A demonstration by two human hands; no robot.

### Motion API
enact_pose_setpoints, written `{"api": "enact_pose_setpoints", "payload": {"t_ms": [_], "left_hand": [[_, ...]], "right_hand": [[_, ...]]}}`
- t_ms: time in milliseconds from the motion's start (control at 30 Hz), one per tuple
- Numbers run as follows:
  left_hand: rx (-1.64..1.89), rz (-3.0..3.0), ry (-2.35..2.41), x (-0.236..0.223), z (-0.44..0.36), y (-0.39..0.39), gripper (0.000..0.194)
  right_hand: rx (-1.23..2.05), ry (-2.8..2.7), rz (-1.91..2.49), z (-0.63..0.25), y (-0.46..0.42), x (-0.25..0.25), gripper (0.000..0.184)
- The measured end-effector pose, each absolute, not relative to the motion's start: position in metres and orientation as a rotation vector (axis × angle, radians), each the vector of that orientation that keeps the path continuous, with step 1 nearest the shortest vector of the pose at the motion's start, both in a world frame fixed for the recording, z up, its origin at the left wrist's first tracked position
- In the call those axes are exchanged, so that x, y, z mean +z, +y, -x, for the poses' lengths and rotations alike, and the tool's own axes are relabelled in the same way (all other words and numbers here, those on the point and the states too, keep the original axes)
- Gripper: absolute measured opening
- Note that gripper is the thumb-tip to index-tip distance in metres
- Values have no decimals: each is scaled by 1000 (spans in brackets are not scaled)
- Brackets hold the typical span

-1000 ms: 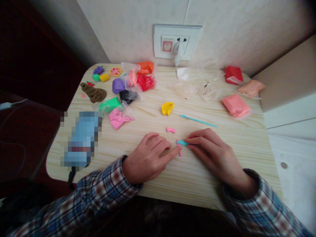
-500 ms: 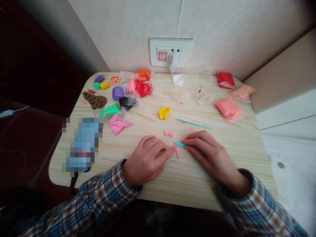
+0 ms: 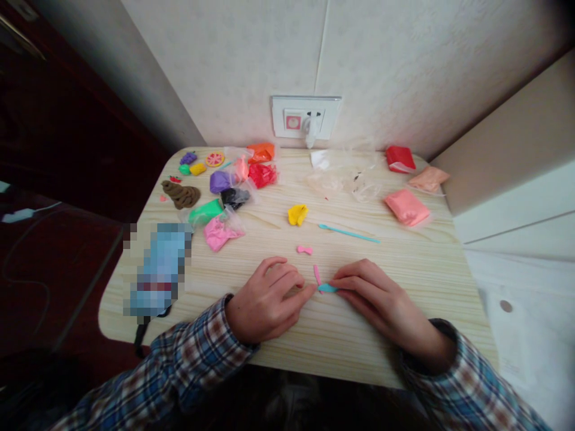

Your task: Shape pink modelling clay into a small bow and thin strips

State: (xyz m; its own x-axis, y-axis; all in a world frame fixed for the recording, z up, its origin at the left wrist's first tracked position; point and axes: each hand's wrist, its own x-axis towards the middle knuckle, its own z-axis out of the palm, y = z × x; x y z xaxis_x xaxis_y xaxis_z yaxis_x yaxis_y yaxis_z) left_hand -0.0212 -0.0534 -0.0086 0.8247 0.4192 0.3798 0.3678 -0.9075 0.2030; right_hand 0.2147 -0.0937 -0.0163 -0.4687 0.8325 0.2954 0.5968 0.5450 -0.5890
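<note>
My right hand point(image 3: 381, 302) pinches a light-blue plastic clay knife point(image 3: 328, 288), its blade lying across the lower end of a thin pink clay strip point(image 3: 317, 274). My left hand point(image 3: 269, 302) holds nothing; its index finger reaches out to the blade's tip at the strip's lower end, while the other fingers are loosely bent. Whether that fingertip touches the strip or only the blade, I cannot tell. Just beyond the strip lies a small pink bow-shaped clay piece point(image 3: 304, 250). Farther back are a yellow clay lump point(image 3: 297, 215) and a thin blue modelling stick point(image 3: 350, 233).
Bags of coloured clay, such as a pink bag point(image 3: 220, 232), crowd the table's left half, near a brown coiled clay piece point(image 3: 182, 195) and small clay fruits. A blurred-out device point(image 3: 159, 269) lies at left. Clear wrappers point(image 3: 341, 179) and a salmon packet point(image 3: 407, 207) lie at back right.
The knife blade has moved from the strip's upper end to its lower end. My left index finger has shifted down along with it. The whole view has tilted slightly upward.
</note>
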Motion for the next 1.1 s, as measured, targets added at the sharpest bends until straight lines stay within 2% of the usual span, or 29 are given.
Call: {"api": "enact_pose_setpoints", "payload": {"t_ms": [633, 1100], "left_hand": [[495, -2899, 655, -10, 21, -54, 42], [706, -2863, 733, -9, 21, -54, 29]], "right_hand": [[588, -2224, 1132, -215, -93, -17, 16], [601, -2225, 1122, -215, -93, -16, 16]]}}
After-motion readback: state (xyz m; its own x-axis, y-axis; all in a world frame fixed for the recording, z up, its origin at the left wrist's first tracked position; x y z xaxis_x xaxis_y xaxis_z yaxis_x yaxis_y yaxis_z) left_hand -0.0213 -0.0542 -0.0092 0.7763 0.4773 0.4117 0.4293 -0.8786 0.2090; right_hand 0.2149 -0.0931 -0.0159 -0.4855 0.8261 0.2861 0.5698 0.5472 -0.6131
